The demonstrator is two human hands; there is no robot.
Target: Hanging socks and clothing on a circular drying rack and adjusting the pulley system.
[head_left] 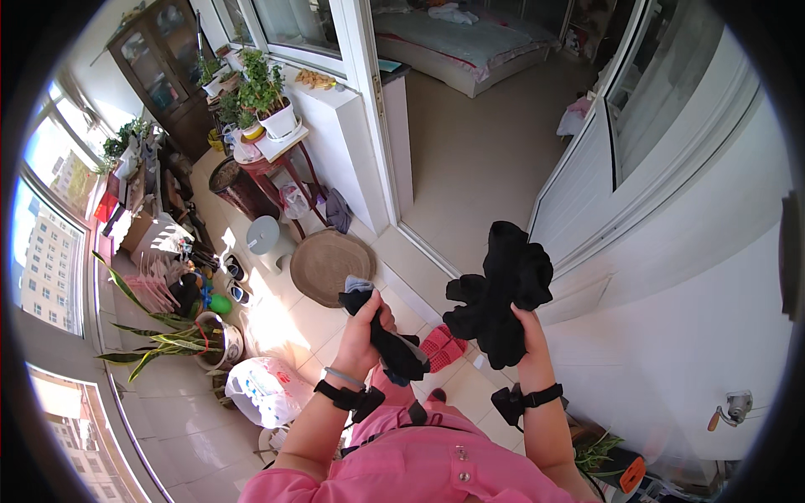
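Apart, hands pinch dark cloth bundles; open gap between, door frame edge beyond.

Head-worn fisheye view, facing down and forward, pink shirt close, bed distant

Right hand: fingers were hidden behind black cloth.
Dark object: was cut off, far right of that grip.
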